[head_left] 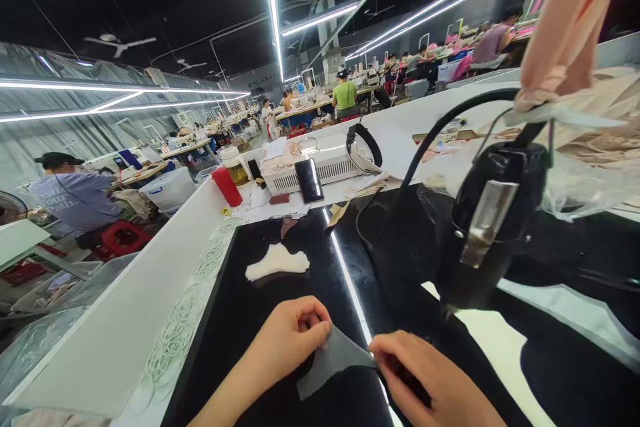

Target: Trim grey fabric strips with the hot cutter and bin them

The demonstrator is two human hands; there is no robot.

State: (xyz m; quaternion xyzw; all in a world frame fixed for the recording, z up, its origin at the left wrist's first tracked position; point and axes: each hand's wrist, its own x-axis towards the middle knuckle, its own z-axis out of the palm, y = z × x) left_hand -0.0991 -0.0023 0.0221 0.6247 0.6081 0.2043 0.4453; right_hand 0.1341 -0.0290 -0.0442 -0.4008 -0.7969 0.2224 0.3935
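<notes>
Between my hands stretches a thin, translucent grey piece of fabric (330, 363) above the glossy black tabletop (280, 373). My left hand (295, 330) pinches its upper edge with thumb and curled fingers. At the opposite corner, my right hand (417, 370) closes thumb and fingertips on the narrow end. A stack of white cut fabric pieces (277, 262) lies farther back on the left. To the right stands a black machine (493, 220) with a thick cable, and a cream cut piece (500, 347) lies beneath it.
White raised edges (115, 340) border the table. Pale green rings (183, 313) lie along the left. At the back are a phone (309, 180), a white vented box (335, 167), a red container (227, 187) and a jug (234, 165). Peach fabric (565, 20) hangs at right. People sit farther off.
</notes>
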